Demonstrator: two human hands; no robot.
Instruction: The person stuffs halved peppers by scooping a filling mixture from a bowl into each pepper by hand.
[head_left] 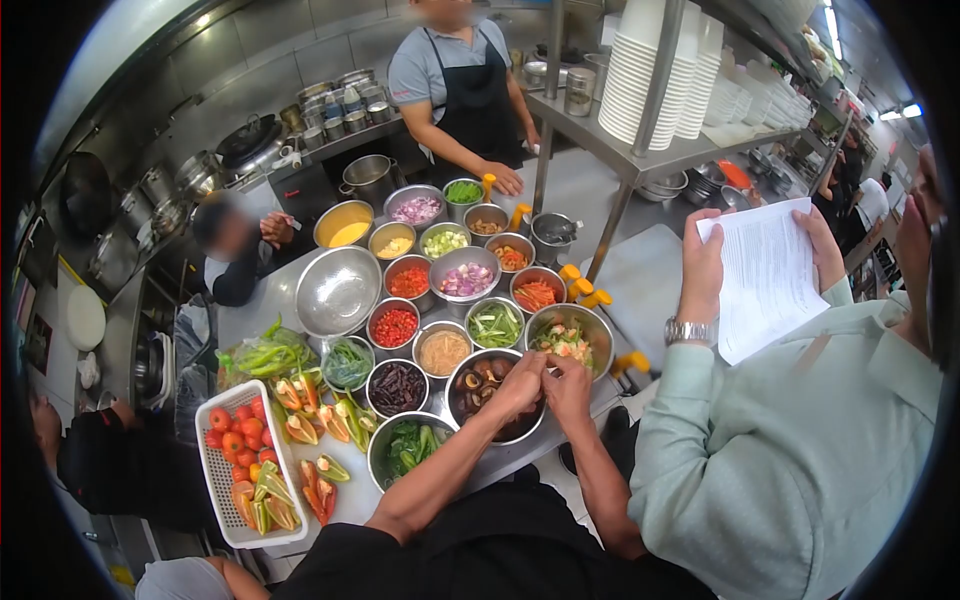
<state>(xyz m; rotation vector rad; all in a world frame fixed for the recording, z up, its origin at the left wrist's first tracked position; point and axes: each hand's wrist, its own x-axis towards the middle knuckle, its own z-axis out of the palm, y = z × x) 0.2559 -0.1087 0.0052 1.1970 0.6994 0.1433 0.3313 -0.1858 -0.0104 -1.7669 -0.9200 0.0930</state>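
My left hand [519, 387] and right hand [568, 384] meet, grip unclear; best work low over this round silvery steel bowl [450, 398].

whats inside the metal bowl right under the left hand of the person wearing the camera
Dark brown mushrooms show inside the bowl. The left hand covers part of its right side, and whatever lies beneath the top layer is hidden.
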